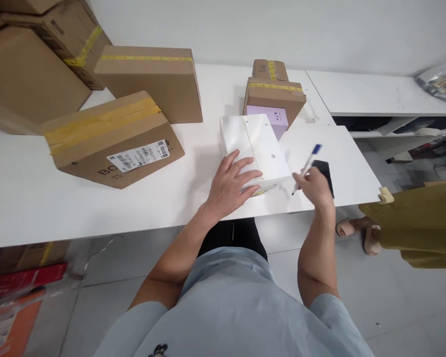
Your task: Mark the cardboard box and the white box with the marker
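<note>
A white box sits near the front edge of the white table. My left hand lies on its near left part, fingers spread across the top. To the right of the box, my right hand grips a marker with a white barrel and a blue end. The marker's dark tip points down, just above or at the tabletop; I cannot tell whether it touches. A black phone lies partly hidden behind my right hand. Directly behind the white box stands a lilac box.
A brown carton with yellow tape stands behind the lilac box. To the left are a labelled carton, a taped carton and larger stacked cartons. A person in a mustard garment stands at the right beyond the table's end.
</note>
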`<move>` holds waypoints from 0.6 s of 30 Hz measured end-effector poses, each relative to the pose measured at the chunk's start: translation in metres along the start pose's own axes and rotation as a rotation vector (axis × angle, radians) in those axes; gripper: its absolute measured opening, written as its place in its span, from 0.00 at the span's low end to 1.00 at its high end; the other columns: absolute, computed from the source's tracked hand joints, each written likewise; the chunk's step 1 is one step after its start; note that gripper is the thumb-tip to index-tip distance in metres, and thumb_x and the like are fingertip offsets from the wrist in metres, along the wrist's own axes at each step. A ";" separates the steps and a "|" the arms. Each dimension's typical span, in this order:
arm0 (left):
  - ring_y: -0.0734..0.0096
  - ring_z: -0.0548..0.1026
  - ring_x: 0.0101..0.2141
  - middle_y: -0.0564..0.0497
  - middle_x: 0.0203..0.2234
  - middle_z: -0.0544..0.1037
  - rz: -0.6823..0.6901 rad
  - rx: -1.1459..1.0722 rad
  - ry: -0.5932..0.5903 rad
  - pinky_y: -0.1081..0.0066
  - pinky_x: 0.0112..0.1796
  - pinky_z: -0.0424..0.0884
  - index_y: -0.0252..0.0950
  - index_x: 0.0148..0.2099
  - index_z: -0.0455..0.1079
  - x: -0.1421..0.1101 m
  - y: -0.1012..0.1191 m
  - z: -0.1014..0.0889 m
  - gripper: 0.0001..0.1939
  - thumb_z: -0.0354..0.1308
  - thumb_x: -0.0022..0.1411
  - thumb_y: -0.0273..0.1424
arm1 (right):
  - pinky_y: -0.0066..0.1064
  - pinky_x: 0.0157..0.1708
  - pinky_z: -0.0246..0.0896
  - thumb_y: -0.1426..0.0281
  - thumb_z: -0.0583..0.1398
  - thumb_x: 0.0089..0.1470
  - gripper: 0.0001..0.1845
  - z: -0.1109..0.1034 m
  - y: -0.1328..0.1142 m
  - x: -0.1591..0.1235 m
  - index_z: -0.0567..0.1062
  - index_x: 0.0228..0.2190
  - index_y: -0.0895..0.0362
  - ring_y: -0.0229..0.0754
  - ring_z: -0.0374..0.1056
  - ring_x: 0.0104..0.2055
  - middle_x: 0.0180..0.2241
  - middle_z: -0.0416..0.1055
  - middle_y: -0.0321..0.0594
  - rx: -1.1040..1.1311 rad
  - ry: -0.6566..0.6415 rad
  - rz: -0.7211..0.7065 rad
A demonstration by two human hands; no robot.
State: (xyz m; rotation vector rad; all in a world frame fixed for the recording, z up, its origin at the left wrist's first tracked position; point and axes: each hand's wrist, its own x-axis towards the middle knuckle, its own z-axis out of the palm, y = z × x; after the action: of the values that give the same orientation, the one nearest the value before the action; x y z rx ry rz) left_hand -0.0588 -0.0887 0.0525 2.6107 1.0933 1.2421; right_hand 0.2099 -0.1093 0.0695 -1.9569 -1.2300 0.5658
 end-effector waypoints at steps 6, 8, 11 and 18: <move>0.53 0.62 0.64 0.50 0.54 0.75 0.059 0.035 0.042 0.50 0.59 0.71 0.44 0.50 0.72 0.001 0.000 0.001 0.12 0.60 0.66 0.40 | 0.35 0.37 0.62 0.62 0.62 0.55 0.12 0.043 0.022 0.010 0.71 0.35 0.58 0.50 0.72 0.39 0.36 0.76 0.50 -0.515 -0.250 0.148; 0.52 0.62 0.64 0.50 0.54 0.74 0.041 0.034 0.026 0.49 0.59 0.71 0.45 0.50 0.72 0.001 0.000 0.001 0.12 0.59 0.67 0.40 | 0.36 0.38 0.62 0.59 0.61 0.56 0.14 0.049 0.024 0.009 0.72 0.36 0.57 0.51 0.72 0.40 0.35 0.76 0.51 -0.514 -0.249 0.162; 0.51 0.62 0.64 0.51 0.54 0.74 0.041 0.020 0.032 0.49 0.58 0.72 0.46 0.50 0.72 0.001 -0.001 0.001 0.12 0.59 0.67 0.41 | 0.40 0.42 0.63 0.52 0.56 0.59 0.23 0.037 0.030 0.013 0.72 0.42 0.60 0.55 0.71 0.45 0.41 0.75 0.56 -0.527 -0.159 0.196; 0.51 0.63 0.64 0.50 0.53 0.75 0.041 0.019 0.050 0.51 0.58 0.73 0.46 0.50 0.72 0.001 -0.001 0.002 0.12 0.59 0.66 0.40 | 0.58 0.58 0.53 0.47 0.67 0.44 0.49 -0.009 0.074 0.054 0.65 0.57 0.68 0.71 0.52 0.63 0.61 0.56 0.73 -0.598 0.192 0.513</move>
State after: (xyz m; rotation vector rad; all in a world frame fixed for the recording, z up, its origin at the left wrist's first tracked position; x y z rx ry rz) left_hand -0.0580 -0.0870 0.0513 2.6427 1.0687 1.3189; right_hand 0.2821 -0.0835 0.0190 -2.7930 -0.8235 0.2485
